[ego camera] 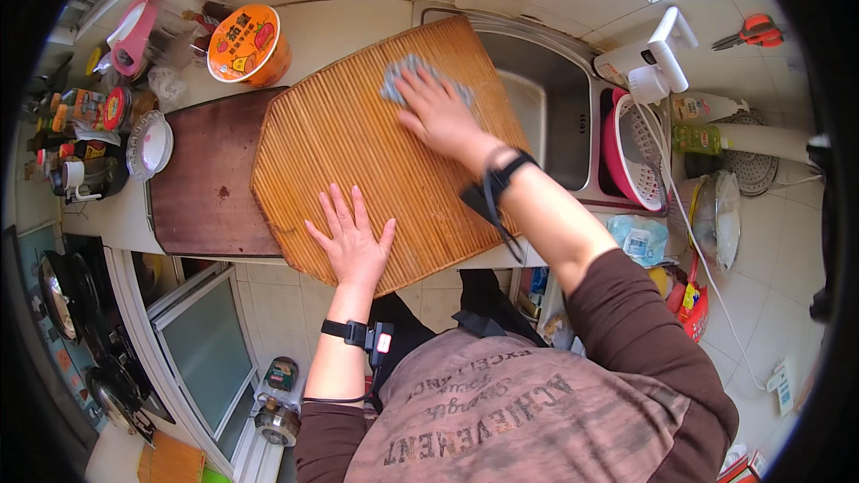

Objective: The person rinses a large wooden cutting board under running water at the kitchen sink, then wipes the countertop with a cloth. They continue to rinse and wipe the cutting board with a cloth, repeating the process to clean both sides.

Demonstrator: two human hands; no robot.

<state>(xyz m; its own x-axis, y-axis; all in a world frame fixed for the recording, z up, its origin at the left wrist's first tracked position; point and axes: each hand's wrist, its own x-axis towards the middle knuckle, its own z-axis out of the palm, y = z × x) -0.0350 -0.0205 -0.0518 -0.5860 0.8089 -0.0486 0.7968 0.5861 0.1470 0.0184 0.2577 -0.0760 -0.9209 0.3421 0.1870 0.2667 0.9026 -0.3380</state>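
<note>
A large slatted board (pixel 376 147), brown and seemingly of bamboo or wood, lies across the counter and overlaps the sink's left part. My left hand (pixel 352 235) rests flat on its near part, fingers spread, holding nothing. Near the board's far edge my right hand (pixel 439 114) presses on a crumpled grey-blue cloth (pixel 402 74), which is partly hidden under the palm and fingers. Black bands with small devices are strapped round both wrists.
Left of the slatted board lies a dark red-brown board (pixel 208 181), with a glass bowl (pixel 150 145) at its edge. An orange instant-noodle tub (pixel 248 47) stands behind. At right are a steel sink (pixel 564 107), a pink-rimmed colander (pixel 621 147) and a white cable (pixel 698 248).
</note>
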